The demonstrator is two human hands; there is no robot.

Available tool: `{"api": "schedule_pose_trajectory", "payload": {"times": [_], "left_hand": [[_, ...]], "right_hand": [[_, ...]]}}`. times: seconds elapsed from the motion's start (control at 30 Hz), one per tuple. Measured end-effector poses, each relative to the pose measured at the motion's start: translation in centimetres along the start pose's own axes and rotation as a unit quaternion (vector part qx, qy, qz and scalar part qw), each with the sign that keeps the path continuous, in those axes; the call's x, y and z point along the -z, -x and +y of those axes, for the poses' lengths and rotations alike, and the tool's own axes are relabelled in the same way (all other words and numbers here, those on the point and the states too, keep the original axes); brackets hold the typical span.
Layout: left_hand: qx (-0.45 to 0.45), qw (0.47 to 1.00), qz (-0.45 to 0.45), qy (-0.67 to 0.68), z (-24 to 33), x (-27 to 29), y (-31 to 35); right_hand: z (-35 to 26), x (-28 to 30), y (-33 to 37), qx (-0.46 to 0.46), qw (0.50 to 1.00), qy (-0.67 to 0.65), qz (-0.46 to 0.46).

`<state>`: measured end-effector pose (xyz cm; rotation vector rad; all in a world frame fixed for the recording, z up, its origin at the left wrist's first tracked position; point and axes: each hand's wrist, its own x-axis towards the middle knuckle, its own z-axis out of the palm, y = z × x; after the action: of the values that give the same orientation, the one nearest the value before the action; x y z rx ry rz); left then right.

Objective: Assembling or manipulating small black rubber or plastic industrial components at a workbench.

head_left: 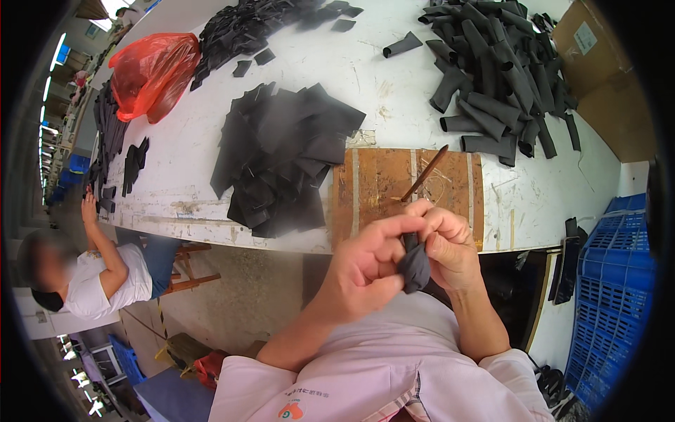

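Note:
Close to my body, past the table's front edge, both hands pinch one small piece of black fabric [415,269], bunched and hanging between them. My left hand [376,264] has its fingers curled around the piece from the left. Thumb and fingers of my right hand [450,243] press on its upper part. Just beyond my hands a thin brown stick [427,172] lies slanted over a brown board [362,190] with tape strips. A heap of flat black fabric pieces [281,151] lies left of the board. Rolled black fabric tubes [492,70] are piled at the far right.
A red plastic bag [156,74] and more small black pieces [239,32] lie at the far left of the white table [387,84]. A cardboard box [598,77] stands at the right, above blue plastic crates [612,295]. Another person [105,274] sits at the left.

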<state>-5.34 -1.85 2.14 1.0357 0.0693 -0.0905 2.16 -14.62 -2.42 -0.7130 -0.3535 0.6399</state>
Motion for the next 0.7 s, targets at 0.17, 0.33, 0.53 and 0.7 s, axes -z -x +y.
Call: {"api": "schedule_pose_trajectory", "payload": {"times": [0.17,0.33,0.53,0.7], "left_hand": [[-0.282,0.879,0.146,-0.357,-0.6,-1.6,-1.6],[-0.264,0.957,0.112,-0.052,3.0,-2.1,-3.6],[0.028,0.867,-0.167,0.469,4.8,0.3,-7.2],[0.081,0.867,-0.097,0.482,-0.7,2.9,-6.9]], "right_hand": [[-4.3,-2.1,-0.8,0.077,0.97,0.23,0.022],[-7.9,-5.2,-3.2,0.055,0.932,0.356,0.036],[-9.0,-3.0,-6.6,-0.082,0.968,0.237,0.009],[-5.4,1.3,-5.7,-0.199,0.978,0.064,0.022]]}}
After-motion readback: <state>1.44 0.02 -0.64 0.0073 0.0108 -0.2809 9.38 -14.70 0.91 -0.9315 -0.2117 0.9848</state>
